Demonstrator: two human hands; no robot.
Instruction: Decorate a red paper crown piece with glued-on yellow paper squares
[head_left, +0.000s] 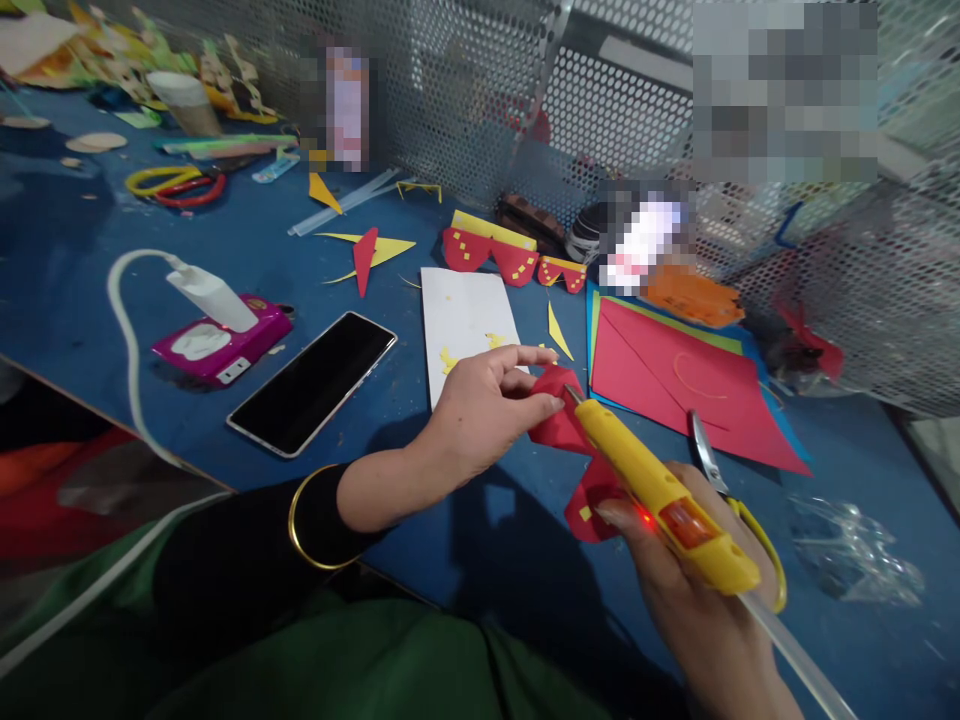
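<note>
My left hand [480, 410] pinches a red paper cut-out [551, 430] between thumb and fingers. A small yellow square [586, 513] sits on the cut-out's lower lobe. In my right hand [697, 620] is a yellow hot glue gun [637, 460], its red light glowing and a clear glue stick [799, 655] leaving its rear. The nozzle meets the cut-out's upper part beside my left thumb; whether it touches is unclear. My right thumb lies against the lower lobe. Just beyond my left hand, a white sheet [469, 310] carries small yellow paper bits [493, 341].
Scissors [709, 455] lie right, by stacked coloured paper [675, 380] and crumpled clear plastic [855, 550]. Red scalloped pieces [480, 250] stand behind. Left are a phone [311, 385], a purple power strip [247, 345] with a white cord, and more scissors [176, 185]. Perforated metal panels [465, 100] border the back.
</note>
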